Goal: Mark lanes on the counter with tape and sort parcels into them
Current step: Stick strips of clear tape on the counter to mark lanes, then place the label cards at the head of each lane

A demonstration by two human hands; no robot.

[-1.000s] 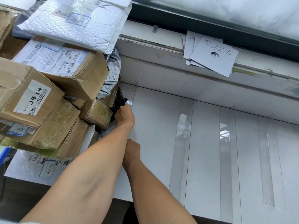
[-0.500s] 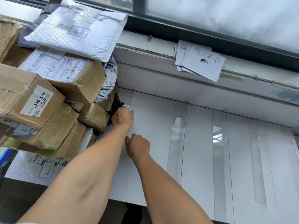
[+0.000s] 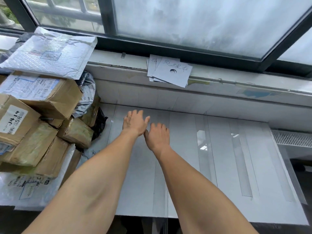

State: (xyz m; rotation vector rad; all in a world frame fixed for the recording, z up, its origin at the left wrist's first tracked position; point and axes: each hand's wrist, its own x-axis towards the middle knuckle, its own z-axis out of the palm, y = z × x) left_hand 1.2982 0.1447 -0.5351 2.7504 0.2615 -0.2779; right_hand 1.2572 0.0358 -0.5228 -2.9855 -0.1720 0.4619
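Both of the person's hands lay open, fingers spread, low over the back of the white counter (image 3: 185,191). The left hand (image 3: 135,124) was slightly ahead of the right hand (image 3: 158,137), whose thumb met the left wrist; neither held anything. Clear tape strips (image 3: 201,149) ran front to back across the counter, the leftmost reaching out from under the right hand. A leaning heap of parcels (image 3: 50,98) crowded the counter's left end, topped by a bubble mailer (image 3: 50,53), with a black bag (image 3: 100,120) wedged at its foot. Handwritten cards (image 3: 172,71) rested on the window sill (image 3: 236,78). Half a second earlier the left hand had been at the foot of the heap, the right curled behind it; both had since moved right, clear of the parcels.
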